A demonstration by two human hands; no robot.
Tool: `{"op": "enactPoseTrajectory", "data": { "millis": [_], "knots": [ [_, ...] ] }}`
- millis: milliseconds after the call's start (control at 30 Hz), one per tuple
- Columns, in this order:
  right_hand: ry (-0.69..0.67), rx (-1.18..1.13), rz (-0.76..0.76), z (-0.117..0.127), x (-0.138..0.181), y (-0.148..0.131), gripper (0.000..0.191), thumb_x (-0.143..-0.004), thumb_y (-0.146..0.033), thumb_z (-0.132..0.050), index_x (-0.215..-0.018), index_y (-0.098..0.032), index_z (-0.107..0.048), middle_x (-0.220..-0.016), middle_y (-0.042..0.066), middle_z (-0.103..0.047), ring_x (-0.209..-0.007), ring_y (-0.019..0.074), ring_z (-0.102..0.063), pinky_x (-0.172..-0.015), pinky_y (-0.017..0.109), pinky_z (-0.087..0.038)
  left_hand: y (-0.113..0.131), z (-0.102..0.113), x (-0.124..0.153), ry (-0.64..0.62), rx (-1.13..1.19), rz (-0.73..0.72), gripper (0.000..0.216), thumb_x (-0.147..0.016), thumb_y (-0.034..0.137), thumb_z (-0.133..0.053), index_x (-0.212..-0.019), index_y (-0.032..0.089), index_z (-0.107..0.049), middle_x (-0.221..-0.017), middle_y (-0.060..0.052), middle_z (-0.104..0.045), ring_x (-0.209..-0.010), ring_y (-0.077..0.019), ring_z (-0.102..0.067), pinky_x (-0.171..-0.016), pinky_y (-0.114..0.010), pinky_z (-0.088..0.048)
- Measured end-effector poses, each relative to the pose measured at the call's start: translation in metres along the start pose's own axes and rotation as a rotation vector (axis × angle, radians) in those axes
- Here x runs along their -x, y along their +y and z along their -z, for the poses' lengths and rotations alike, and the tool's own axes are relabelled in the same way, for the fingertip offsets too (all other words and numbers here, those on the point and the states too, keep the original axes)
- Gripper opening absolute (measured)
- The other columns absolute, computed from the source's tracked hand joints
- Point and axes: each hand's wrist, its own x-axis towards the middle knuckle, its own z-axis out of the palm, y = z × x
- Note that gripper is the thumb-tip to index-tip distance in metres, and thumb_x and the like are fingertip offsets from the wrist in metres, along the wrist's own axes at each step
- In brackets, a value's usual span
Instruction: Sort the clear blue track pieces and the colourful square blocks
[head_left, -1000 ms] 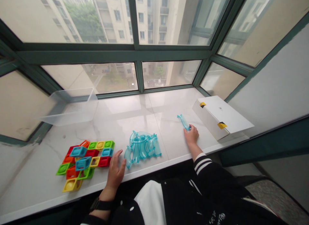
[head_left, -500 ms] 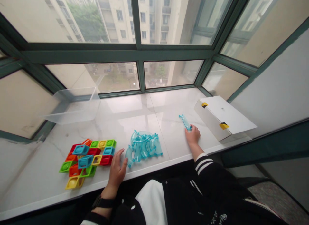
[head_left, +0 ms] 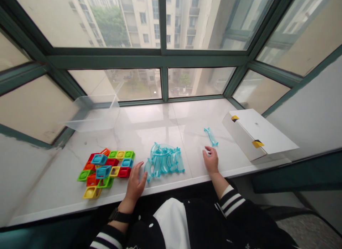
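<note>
Small translucent teal plastic track piece (head_left: pixel 211 136) lies on white marble tabletop (head_left: pixel 165 124) just beyond right hand (head_left: pixel 211 159), not touching; grip open, empty; left hand (head_left: pixel 135 184) flat, open. Piece looks light, stiff, slick, thin-walled: pinch side walls mid-length.

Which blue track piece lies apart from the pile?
The lone wavy piece near the white box, just beyond the right hand, untouched.

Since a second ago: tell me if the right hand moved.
Yes. Against the box, the right hand drew back from the track piece toward the near sill edge.
</note>
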Motion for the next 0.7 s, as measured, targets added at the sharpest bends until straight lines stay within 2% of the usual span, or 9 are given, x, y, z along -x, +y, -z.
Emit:
{"op": "enactPoseTrajectory", "data": {
  "millis": [133, 233, 333, 433, 533, 600, 700],
  "knots": [
    [-0.385, -0.173, 0.029, -0.022, 0.015, -0.047, 0.026, -0.092, -0.044, -0.067, -0.109, -0.026, -0.076, -0.110, 0.009, -0.073, -0.103, 0.0273, -0.069, -0.089, 0.042, -0.055, 0.004, 0.001, -0.001, 0.003, -0.010, -0.004, 0.046, -0.104, 0.043, -0.050, -0.144, 0.021, -0.052, -0.142, -0.016, -0.062, -0.136, -0.0316, -0.059, -0.116, -0.055, -0.049],
    [-0.508, -0.200, 0.092, -0.040, 0.012, -0.080, 0.028, -0.092, -0.043, -0.071, -0.116, -0.029, -0.076, -0.113, 0.007, -0.075, -0.106, 0.0265, -0.069, -0.092, 0.040, -0.055, 0.006, 0.001, 0.000, 0.008, -0.013, -0.007, 0.045, -0.104, 0.042, -0.051, -0.144, 0.021, -0.053, -0.142, -0.016, -0.062, -0.136, -0.0312, -0.059, -0.116, -0.055, -0.049],
    [-0.587, -0.125, 0.193, -0.061, 0.006, -0.100, 0.041, -0.090, -0.041, -0.076, -0.129, -0.029, -0.072, -0.119, 0.008, -0.075, -0.108, 0.0261, -0.069, -0.099, 0.043, -0.054, 0.005, 0.001, 0.000, 0.008, -0.009, -0.005, 0.045, -0.104, 0.041, -0.052, -0.144, 0.020, -0.053, -0.143, -0.016, -0.062, -0.136, -0.0311, -0.059, -0.116, -0.054, -0.048],
    [-0.653, 0.025, 0.299, -0.081, 0.002, -0.110, 0.043, -0.089, -0.037, -0.078, -0.129, -0.024, -0.071, -0.122, 0.010, -0.075, -0.114, 0.0277, -0.068, -0.107, 0.047, -0.051, 0.005, 0.000, 0.000, 0.003, 0.007, -0.006, 0.045, -0.104, 0.040, -0.052, -0.143, 0.019, -0.054, -0.142, -0.016, -0.062, -0.136, -0.0308, -0.058, -0.117, -0.054, -0.047],
    [-0.692, 0.129, 0.316, -0.094, 0.001, -0.115, 0.028, -0.089, -0.030, -0.075, -0.116, -0.023, -0.075, -0.117, 0.009, -0.077, -0.113, 0.0279, -0.070, -0.106, 0.045, -0.051, 0.006, 0.000, 0.000, -0.002, 0.024, 0.002, 0.044, -0.103, 0.040, -0.052, -0.142, 0.019, -0.055, -0.142, -0.016, -0.062, -0.136, -0.0309, -0.058, -0.118, -0.054, -0.046],
    [-0.696, 0.147, 0.271, -0.097, 0.002, -0.116, 0.016, -0.090, -0.027, -0.071, -0.105, -0.024, -0.076, -0.109, 0.007, -0.079, -0.105, 0.0260, -0.072, -0.099, 0.041, -0.053, 0.008, 0.001, 0.000, -0.010, 0.034, 0.015, 0.043, -0.103, 0.040, -0.052, -0.141, 0.020, -0.055, -0.142, -0.016, -0.062, -0.136, -0.0310, -0.058, -0.118, -0.054, -0.046],
    [-0.661, 0.130, 0.195, -0.098, 0.001, -0.117, 0.010, -0.091, -0.030, -0.067, -0.095, -0.026, -0.075, -0.100, 0.003, -0.080, -0.094, 0.0234, -0.073, -0.089, 0.036, -0.053, 0.009, 0.001, 0.000, -0.021, 0.050, 0.028, 0.044, -0.102, 0.041, -0.053, -0.141, 0.020, -0.056, -0.142, -0.016, -0.062, -0.136, -0.0315, -0.058, -0.118, -0.055, -0.045]
  ]
}}
